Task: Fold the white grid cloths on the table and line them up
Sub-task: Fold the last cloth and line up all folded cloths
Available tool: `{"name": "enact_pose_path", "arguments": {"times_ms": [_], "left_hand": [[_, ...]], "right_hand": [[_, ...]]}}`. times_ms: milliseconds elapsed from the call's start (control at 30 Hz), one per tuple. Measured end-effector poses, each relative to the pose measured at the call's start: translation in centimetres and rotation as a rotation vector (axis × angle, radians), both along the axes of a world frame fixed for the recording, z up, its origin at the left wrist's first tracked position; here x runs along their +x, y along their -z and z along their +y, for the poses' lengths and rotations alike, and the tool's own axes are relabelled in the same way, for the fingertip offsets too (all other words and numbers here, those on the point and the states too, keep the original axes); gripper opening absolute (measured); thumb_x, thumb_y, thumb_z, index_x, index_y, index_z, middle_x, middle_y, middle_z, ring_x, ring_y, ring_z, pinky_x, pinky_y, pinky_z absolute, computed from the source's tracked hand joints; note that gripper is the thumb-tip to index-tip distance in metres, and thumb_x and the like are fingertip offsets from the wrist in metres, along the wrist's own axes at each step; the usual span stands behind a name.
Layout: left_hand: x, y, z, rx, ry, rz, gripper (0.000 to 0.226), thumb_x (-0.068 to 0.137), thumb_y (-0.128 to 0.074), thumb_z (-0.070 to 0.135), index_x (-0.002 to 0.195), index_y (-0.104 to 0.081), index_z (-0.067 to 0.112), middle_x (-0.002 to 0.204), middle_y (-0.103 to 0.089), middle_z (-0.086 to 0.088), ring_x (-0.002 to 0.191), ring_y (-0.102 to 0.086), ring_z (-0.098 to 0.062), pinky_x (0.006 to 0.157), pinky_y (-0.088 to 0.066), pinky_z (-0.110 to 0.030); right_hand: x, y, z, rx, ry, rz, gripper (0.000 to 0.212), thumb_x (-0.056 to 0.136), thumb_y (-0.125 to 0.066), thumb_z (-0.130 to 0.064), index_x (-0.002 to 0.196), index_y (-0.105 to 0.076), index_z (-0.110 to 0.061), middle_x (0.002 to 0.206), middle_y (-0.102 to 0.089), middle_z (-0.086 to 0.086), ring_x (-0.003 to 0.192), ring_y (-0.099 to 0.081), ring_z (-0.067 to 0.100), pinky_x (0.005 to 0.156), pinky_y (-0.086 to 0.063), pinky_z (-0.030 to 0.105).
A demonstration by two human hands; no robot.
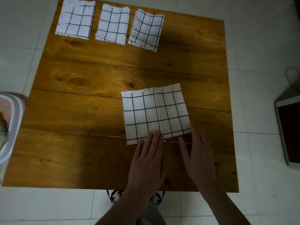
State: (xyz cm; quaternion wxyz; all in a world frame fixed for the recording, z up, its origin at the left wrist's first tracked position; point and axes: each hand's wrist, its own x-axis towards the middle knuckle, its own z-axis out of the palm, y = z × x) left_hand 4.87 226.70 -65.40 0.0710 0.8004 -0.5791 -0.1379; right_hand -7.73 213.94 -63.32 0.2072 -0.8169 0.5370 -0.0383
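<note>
A white cloth with a black grid (154, 113) lies flat on the wooden table (90, 111), folded into a broad rectangle. My left hand (147, 158) rests with straight fingers on its near edge. My right hand (197, 153) lies at the cloth's near right corner, fingers straight, fingertips touching the edge. Three smaller folded grid cloths sit in a row along the far edge: one at the left (75, 18), one in the middle (112, 25), one at the right (146, 30).
A white container (11, 125) stands off the table's left side. A tablet-like device (288, 129) lies on the tiled floor at the right. Patterned slippers (116, 194) show below the near table edge.
</note>
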Motion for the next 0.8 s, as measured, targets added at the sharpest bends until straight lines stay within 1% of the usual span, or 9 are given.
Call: {"name": "enact_pose_path", "arguments": {"times_ms": [67,167,233,333,400,467,567,633,800], "left_hand": [[-0.6,-0.1,0.1,0.006,0.005,-0.004,0.073,0.105,-0.028,0.052,0.163,-0.028,0.009,0.173,-0.02,-0.011,0.159,-0.02,-0.029,0.121,-0.02,-0.048],[-1.1,-0.1,0.1,0.022,0.0,-0.005,0.077,0.101,-0.034,0.053,0.164,-0.026,0.009,0.173,-0.018,-0.011,0.159,-0.019,-0.028,0.122,-0.018,-0.047],[-1.3,-0.1,0.0,0.028,-0.014,0.0,0.077,0.101,-0.035,0.053,0.164,-0.026,0.009,0.173,-0.019,-0.01,0.159,-0.019,-0.028,0.122,-0.018,-0.047],[-1.3,-0.1,0.0,0.032,-0.024,0.018,0.076,0.102,-0.034,0.052,0.164,-0.025,0.01,0.174,-0.018,-0.01,0.16,-0.017,-0.028,0.122,-0.018,-0.047],[-1.3,-0.1,0.1,0.029,-0.02,0.028,0.074,0.103,-0.034,0.051,0.165,-0.025,0.01,0.174,-0.017,-0.009,0.16,-0.016,-0.027,0.122,-0.018,-0.047],[-1.2,0.0,0.2,0.031,-0.017,0.031,0.073,0.104,-0.034,0.05,0.165,-0.024,0.011,0.174,-0.016,-0.009,0.16,-0.016,-0.026,0.122,-0.018,-0.047],[-1.1,0.2,0.1,0.028,-0.019,0.032,0.071,0.105,-0.034,0.05,0.165,-0.025,0.011,0.174,-0.016,-0.008,0.16,-0.016,-0.025,0.123,-0.017,-0.046],[-1.1,0.1,0.1,0.023,-0.02,0.031,0.072,0.104,-0.037,0.049,0.165,-0.026,0.012,0.174,-0.017,-0.008,0.16,-0.017,-0.025,0.124,-0.016,-0.045],[-0.9,-0.2,0.0,0.001,-0.035,0.038,0.07,0.104,-0.041,0.048,0.164,-0.03,0.013,0.173,-0.021,-0.006,0.159,-0.02,-0.024,0.123,-0.017,-0.044]], "right_hand": [[0.2,-0.5,-0.6,0.034,0.125,-0.045,0.067,0.103,-0.056,-0.047,0.159,-0.034,-0.018,0.153,-0.049,0.009,0.135,-0.051,0.027,0.102,-0.042,0.033],[0.9,-1.4,-1.7,0.125,0.272,-0.095,0.07,0.098,-0.067,-0.04,0.157,-0.036,-0.018,0.143,-0.054,0.008,0.118,-0.056,0.018,0.09,-0.044,0.03],[1.4,-1.5,-2.3,0.181,0.31,-0.117,0.065,0.096,-0.071,-0.038,0.151,-0.043,-0.016,0.133,-0.059,0.006,0.108,-0.055,0.013,0.086,-0.045,0.029],[2.1,-1.4,-2.7,0.209,0.317,-0.14,0.05,0.094,-0.073,-0.04,0.132,-0.053,-0.016,0.116,-0.063,0.003,0.095,-0.062,0.016,0.077,-0.047,0.026],[2.4,-1.3,-2.9,0.229,0.322,-0.14,0.042,0.094,-0.073,-0.039,0.124,-0.056,-0.016,0.11,-0.061,0.001,0.095,-0.06,0.017,0.074,-0.045,0.026],[2.8,-1.4,-3.0,0.271,0.334,-0.183,0.037,0.095,-0.072,-0.037,0.122,-0.058,-0.017,0.113,-0.058,0.0,0.1,-0.059,0.016,0.073,-0.043,0.023],[3.2,-1.5,-2.8,0.304,0.357,-0.279,0.033,0.096,-0.071,-0.03,0.124,-0.058,-0.017,0.116,-0.056,-0.003,0.093,-0.055,0.005,0.069,-0.039,0.014],[3.4,-1.5,-2.6,0.313,0.391,-0.354,0.035,0.096,-0.072,-0.024,0.127,-0.056,-0.017,0.109,-0.055,-0.01,0.089,-0.054,0.0,0.069,-0.039,0.013],[3.8,-1.8,-2.6,0.4,0.583,-0.639,0.054,0.091,-0.077,-0.014,0.138,-0.052,-0.023,0.11,-0.058,-0.014,0.096,-0.06,0.005,0.069,-0.047,0.019]]}}
